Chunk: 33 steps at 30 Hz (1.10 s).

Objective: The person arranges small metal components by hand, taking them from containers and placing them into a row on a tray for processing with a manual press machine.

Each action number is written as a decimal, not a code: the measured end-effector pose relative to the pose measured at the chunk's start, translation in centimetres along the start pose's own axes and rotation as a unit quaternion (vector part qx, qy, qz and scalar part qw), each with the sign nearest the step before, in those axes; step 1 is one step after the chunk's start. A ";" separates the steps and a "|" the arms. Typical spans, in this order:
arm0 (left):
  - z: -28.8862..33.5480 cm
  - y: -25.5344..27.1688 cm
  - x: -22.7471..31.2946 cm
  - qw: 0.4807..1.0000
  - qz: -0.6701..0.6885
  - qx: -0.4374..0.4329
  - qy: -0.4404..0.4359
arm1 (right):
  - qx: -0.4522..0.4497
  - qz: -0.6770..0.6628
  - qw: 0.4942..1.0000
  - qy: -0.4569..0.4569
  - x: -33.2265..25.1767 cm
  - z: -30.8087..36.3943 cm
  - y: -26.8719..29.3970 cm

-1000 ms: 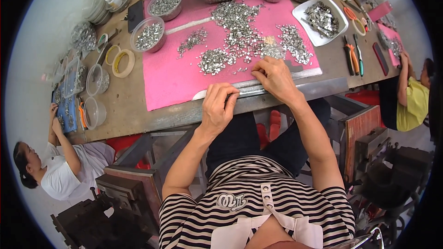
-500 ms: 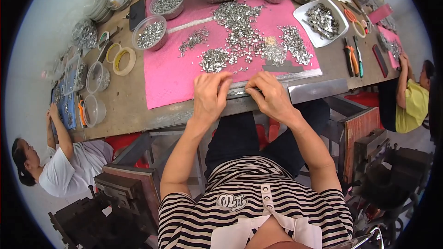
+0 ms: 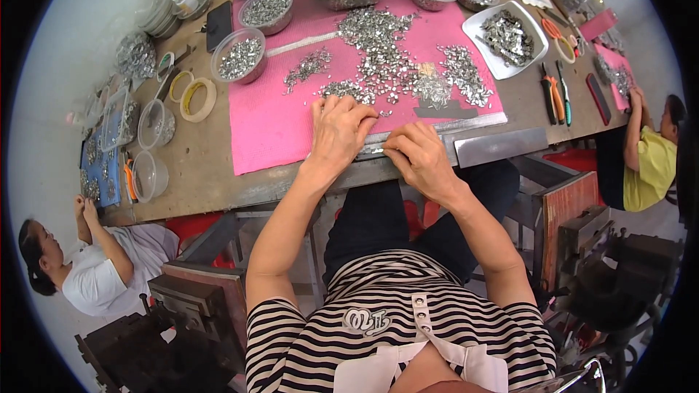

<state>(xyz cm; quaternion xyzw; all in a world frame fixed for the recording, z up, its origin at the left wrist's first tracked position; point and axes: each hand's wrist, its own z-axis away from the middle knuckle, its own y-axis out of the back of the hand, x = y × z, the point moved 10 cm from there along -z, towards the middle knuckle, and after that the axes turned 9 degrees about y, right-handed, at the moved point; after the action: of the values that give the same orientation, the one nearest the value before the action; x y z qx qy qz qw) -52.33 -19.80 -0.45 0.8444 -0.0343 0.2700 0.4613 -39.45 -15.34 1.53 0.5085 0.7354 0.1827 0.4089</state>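
Observation:
My left hand [image 3: 341,131] is at the front of the pink mat [image 3: 269,131], fingers bent and thumb and forefinger close together. Their tips are beside a few small shiny metal pieces [image 3: 384,113] lying in front of a larger heap [image 3: 375,47]; whatever is between them is too small to make out. My right hand [image 3: 424,159] bends over the metal strip [image 3: 466,123] along the table's front edge. Its thumb and fingertips are pressed together at a short row of small pieces [image 3: 371,151] on the strip; what they grip is hidden.
Tubs of metal pieces [image 3: 240,57] stand at the back, with a white dish [image 3: 504,40] to the right. Pliers [image 3: 553,94], tape rolls [image 3: 196,98] and a flat metal plate [image 3: 501,147] lie around the mat. Two co-workers sit at far left [image 3: 102,269] and far right [image 3: 652,153].
My left hand has moved forward and slightly right, from the strip to the loose pieces on the mat. My right hand has stayed by the strip, shifting slightly nearer to me.

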 end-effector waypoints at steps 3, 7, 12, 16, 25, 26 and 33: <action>-0.3 -0.2 0.1 1.000 -0.002 -0.027 0.011 | -0.016 -0.026 1.000 -0.002 0.4 -0.1 -0.2; -0.2 -0.4 0.0 1.000 0.001 -0.019 0.001 | -0.019 0.026 0.999 -0.033 3.0 -1.4 0.3; -0.2 -0.7 -0.3 0.999 0.030 -0.041 0.013 | -0.045 0.101 0.993 -0.037 5.5 -2.7 -1.8; 0.5 0.7 0.4 0.992 0.108 -0.044 0.050 | -0.066 0.110 0.991 -0.024 5.3 -2.6 -2.2; 3.2 -0.1 2.9 0.972 0.219 -0.065 0.051 | -0.075 0.066 0.995 -0.026 5.6 -2.8 -1.8; 3.3 -0.2 2.9 0.972 0.219 -0.066 0.051 | -0.075 0.065 0.995 -0.026 5.7 -2.8 -1.4; 3.6 -0.1 3.7 0.986 0.162 -0.044 0.023 | -0.093 0.048 0.994 -0.042 6.1 -1.7 -0.3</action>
<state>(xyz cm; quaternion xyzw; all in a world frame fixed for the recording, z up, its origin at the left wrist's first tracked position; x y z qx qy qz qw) -47.56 -21.88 -0.27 0.7999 -0.1718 0.3592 0.4490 -41.87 -9.70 -0.21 0.5103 0.6723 0.2480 0.4755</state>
